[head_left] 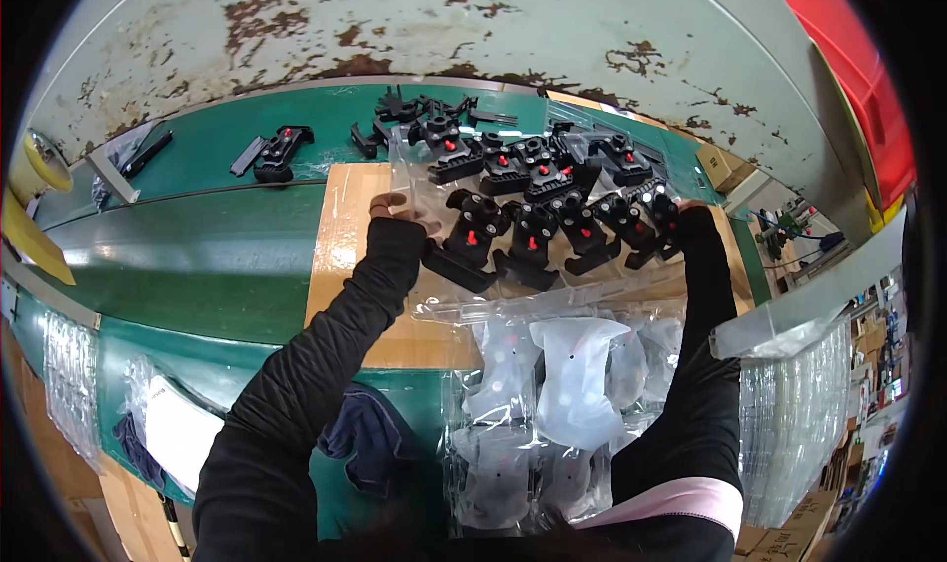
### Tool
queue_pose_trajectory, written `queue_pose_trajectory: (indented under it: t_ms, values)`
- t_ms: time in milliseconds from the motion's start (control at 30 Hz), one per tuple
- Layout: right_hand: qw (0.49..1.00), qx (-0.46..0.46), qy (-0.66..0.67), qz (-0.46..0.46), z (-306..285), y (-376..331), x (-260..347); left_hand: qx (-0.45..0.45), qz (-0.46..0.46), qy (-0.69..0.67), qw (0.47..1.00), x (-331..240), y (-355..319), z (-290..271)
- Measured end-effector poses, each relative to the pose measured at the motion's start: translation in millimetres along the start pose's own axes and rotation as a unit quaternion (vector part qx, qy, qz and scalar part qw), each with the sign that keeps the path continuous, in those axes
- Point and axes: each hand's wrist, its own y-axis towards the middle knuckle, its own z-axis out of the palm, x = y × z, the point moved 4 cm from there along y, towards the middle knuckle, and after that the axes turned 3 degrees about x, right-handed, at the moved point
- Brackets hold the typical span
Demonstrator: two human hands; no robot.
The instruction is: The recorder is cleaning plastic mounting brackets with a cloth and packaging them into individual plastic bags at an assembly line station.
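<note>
A clear plastic tray point(552, 303) lies on brown cardboard, holding several black clamp-like holders point(533, 236) with red levers in two rows. My left hand point(397, 207) is at the tray's left side, its fingers curled around the clear edge. On the opposite side, my right hand point(692, 206) is beside the rightmost holder point(659, 207). Its fingers are mostly hidden by the black sleeve and the holder, so I cannot tell whether it grips the tray or the holder.
Nearer me stands another clear tray point(449, 463) with white-wrapped pieces point(577, 379). Loose black parts point(424, 108) lie behind, one holder point(284, 154) farther left. A dark blue cloth point(370, 434) is near my left arm. Stacked clear trays point(799, 424) stand right, below a rusty panel point(444, 29).
</note>
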Motion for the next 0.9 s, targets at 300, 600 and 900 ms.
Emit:
queue_pose_trajectory:
  t_ms: [300, 600, 900]
  values:
    - [0.989, -0.122, 0.058, -0.066, -43.2, -59.0, 59.4, 0.002, 0.011, -0.023, 1.0, -47.6, -18.5, -33.2]
    - [0.972, -0.176, 0.109, -0.108, -73.3, -178.0, 200.9, 0.014, 0.077, -0.022, 0.997, -128.0, -83.4, -152.9]
    - [0.981, -0.129, -0.003, -0.147, -167.0, -96.4, 89.2, 0.035, 0.107, -0.129, 0.985, -184.8, -200.6, -253.8]
